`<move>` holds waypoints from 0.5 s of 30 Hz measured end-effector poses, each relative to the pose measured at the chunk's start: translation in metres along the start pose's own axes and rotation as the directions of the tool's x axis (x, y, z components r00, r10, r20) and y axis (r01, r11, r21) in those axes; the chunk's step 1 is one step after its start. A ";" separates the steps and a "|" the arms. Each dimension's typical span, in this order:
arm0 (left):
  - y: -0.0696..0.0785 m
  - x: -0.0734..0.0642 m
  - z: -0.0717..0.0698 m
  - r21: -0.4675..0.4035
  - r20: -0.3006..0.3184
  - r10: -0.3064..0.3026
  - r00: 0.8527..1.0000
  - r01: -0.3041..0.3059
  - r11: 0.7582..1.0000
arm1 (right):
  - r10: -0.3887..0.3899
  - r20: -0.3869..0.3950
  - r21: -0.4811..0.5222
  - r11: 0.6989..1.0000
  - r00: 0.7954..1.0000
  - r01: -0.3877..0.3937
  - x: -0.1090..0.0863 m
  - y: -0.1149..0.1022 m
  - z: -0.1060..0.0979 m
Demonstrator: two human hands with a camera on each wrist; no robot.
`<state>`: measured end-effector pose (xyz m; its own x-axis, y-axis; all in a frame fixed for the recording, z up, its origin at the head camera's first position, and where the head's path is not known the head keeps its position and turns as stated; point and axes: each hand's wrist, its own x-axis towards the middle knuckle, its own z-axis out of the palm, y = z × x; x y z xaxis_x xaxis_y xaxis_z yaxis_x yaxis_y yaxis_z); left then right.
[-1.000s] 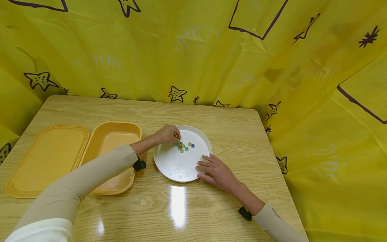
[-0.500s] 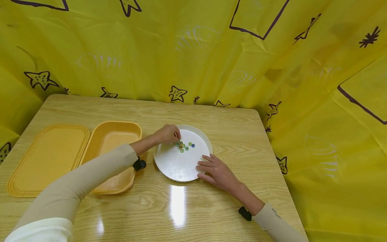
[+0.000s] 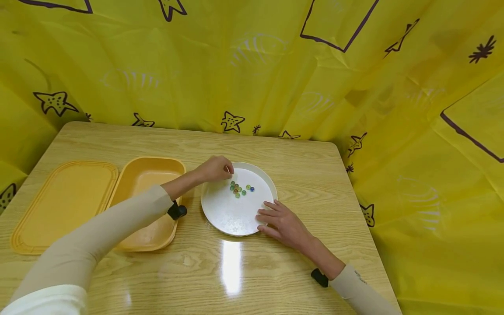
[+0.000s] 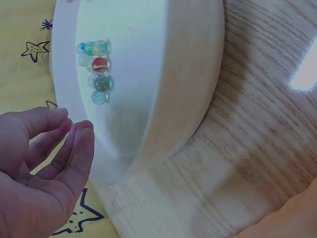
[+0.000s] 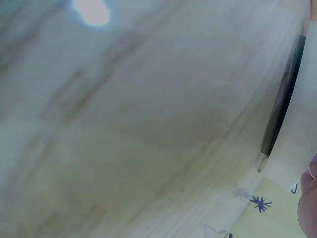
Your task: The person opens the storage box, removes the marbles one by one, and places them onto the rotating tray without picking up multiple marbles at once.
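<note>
A round white tray [image 3: 220,210] lies on the table, with several glass marbles [image 3: 238,189] clustered in its upper middle, green, amber and blue. My left hand [image 3: 214,169] hovers over the tray's far left rim, just behind the marbles. In the left wrist view its bent fingers [image 4: 81,148] and thumb come close together with nothing visible between them, apart from the marbles. On the tray's right rim rests my right hand [image 3: 285,225], its fingers spread over the edge. The right wrist view catches only a sliver of that hand at its right border.
A yellow-orange rectangular container [image 3: 138,238] stands left of the tray, beneath my left forearm. Beside it, farther left, lies a matching flat lid [image 3: 67,201]. A yellow patterned curtain [image 3: 252,87] borders the back and right of the table [image 3: 189,280].
My left hand has lifted off the marbles and drawn slightly up and left, uncovering a green marble at the cluster's top. The right hand has stayed in place.
</note>
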<state>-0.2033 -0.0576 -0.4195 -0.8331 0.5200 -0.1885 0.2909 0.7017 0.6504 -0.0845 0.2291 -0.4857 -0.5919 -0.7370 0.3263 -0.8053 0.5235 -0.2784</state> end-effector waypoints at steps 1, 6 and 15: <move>0.001 -0.001 -0.002 -0.006 -0.006 0.004 1.000 -0.004 1.000 | 0.002 0.002 -0.002 1.000 1.000 -0.002 0.000 0.000 0.000; 0.004 -0.009 -0.013 -0.044 -0.024 0.034 0.999 -0.035 0.998 | 0.016 0.009 0.001 1.000 1.000 -0.016 -0.001 0.001 -0.002; -0.003 -0.033 -0.032 -0.126 -0.098 0.071 0.993 -0.083 0.989 | 0.047 -0.010 -0.018 0.999 0.999 -0.047 0.000 0.002 -0.006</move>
<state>-0.1918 -0.0931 -0.3918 -0.8526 0.5180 -0.0691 0.2970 0.5890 0.7516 -0.0862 0.2330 -0.4814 -0.6293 -0.7074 0.3218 -0.7771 0.5649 -0.2776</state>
